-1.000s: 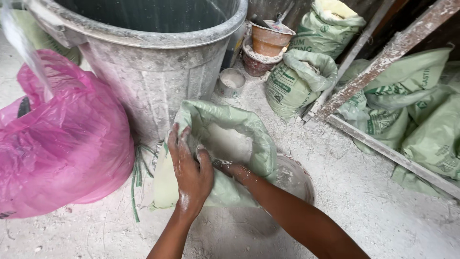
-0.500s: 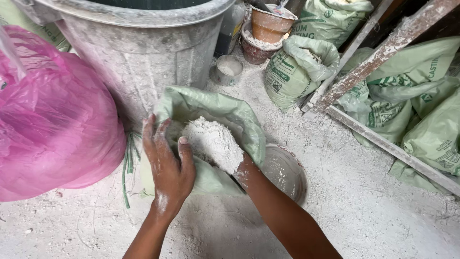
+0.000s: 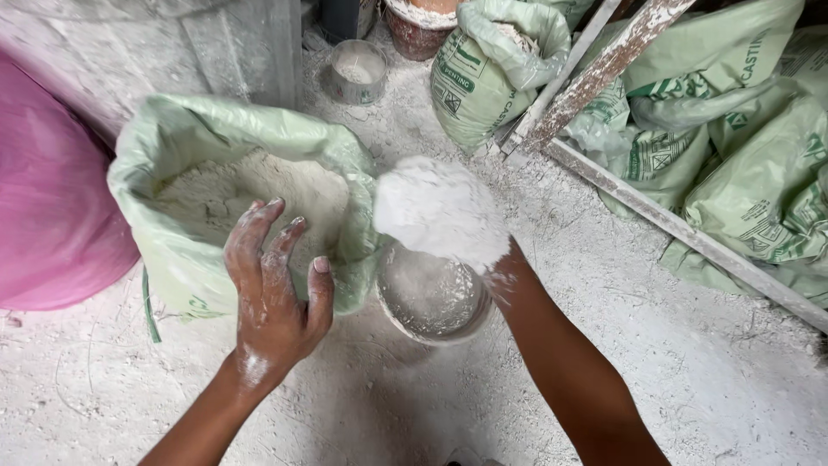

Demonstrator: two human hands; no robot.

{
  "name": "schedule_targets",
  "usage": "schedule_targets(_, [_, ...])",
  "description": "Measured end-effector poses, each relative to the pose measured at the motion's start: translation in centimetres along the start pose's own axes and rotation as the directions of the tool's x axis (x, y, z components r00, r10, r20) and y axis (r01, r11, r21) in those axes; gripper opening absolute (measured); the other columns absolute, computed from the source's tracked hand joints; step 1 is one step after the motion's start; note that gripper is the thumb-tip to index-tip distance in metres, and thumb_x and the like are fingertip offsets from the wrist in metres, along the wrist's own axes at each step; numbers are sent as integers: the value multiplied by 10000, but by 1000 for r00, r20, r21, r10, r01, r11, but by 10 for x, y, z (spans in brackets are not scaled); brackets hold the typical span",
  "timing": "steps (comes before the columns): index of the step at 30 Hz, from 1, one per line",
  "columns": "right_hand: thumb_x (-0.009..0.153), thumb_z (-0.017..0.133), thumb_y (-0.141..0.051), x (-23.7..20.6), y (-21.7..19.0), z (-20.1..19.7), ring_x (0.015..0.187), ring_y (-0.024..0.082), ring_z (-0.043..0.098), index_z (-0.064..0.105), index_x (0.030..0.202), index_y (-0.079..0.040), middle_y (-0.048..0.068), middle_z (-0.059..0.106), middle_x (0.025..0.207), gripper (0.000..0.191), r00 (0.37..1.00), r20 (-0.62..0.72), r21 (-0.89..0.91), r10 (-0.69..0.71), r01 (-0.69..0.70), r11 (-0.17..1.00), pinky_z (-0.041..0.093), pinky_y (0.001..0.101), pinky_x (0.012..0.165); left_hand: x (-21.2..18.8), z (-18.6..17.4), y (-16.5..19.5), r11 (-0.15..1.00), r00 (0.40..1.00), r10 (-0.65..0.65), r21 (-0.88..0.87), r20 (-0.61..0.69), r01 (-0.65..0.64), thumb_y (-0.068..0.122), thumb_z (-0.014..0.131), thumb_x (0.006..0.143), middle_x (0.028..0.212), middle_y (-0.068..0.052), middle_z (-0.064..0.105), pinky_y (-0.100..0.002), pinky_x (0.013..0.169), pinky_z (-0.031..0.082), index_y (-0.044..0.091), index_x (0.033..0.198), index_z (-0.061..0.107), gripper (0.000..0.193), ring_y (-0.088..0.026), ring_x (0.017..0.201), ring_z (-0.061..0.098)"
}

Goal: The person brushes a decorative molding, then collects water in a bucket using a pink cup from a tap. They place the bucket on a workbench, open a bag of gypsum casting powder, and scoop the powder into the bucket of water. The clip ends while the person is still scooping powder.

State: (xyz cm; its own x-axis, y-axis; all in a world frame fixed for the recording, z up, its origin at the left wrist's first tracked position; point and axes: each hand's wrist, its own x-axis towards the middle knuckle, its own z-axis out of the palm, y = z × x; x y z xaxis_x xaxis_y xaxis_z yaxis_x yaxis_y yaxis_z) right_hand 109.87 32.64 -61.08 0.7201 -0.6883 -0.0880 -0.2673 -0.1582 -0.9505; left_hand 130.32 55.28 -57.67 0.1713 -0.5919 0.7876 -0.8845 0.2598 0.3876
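The open green sack (image 3: 185, 185) of white powder is sitting at the left centre of the frame, its mouth rolled down and gaping toward us, and it is the biggest thing we are working with. We are seeing the powder (image 3: 228, 194) lying loose and lumpy inside it. To its left, a pink plastic bag (image 3: 47, 216) is bulging in from the left edge, and behind both, a dusty grey bin (image 3: 164, 47) is filling the upper left. On the right side of the frame, more green sacks (image 3: 742, 164) are piling up behind a whitewashed wooden frame (image 3: 621, 138) that is running diagonally down toward the lower right. Another filled green sack (image 3: 487, 73) is standing at the top centre.

Just right of the open sack, a round dusty bowl (image 3: 431, 298) is resting on the powder-covered floor (image 3: 733, 380), touching the sack's side. Above it, we are holding a heaped white mound of powder (image 3: 440, 211) on our right hand (image 3: 504, 267); the hand is almost wholly hidden under the heap, so we cannot tell how its fingers are lying. Our left hand (image 3: 276, 298) is hovering at the sack's near rim, palm turned inward, fingers spread apart and dusted white, gripping nothing. A small metal tin (image 3: 358, 69) is sitting on the floor at the top, near the bin.
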Motion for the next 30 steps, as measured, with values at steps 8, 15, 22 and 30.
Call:
schedule_targets(8, [984,468,-432,-51,125,-4,925,284,692,554,1329,-1,173,703,1057,559,971,-39,62,236,-233,970,581,410,856,-3,5,8,997,996,37,57,86,-42,5,658,912,1357,-216,549,-545,1161,369,-23,1298,579,395,-417,1361,496])
schedule_targets(15, [984,465,-435,-40,162,-8,914,279,692,556,1330,-10,167,702,1053,555,944,2,-34,329,-329,944,586,407,842,-4,1,-6,995,990,79,50,120,-86,5,656,938,1324,-212,590,-511,1138,405,-42,1296,591,367,-370,1333,532])
schedule_targets(22, [983,462,-437,-29,51,-50,903,275,692,558,1330,-18,162,700,1049,552,884,-11,-653,467,-360,666,591,404,828,2,-32,-60,914,997,37,401,65,-60,237,639,994,1398,-208,549,-604,1197,303,73,1265,662,318,-400,1407,484])
schedule_targets(30, [983,459,-441,101,-39,105,891,269,692,560,1330,-28,156,699,1044,548,921,364,-549,-142,335,766,596,401,812,10,-51,-92,840,820,-538,211,196,500,355,584,982,1554,-462,194,-711,1072,300,-30,1494,404,665,-649,1364,305])
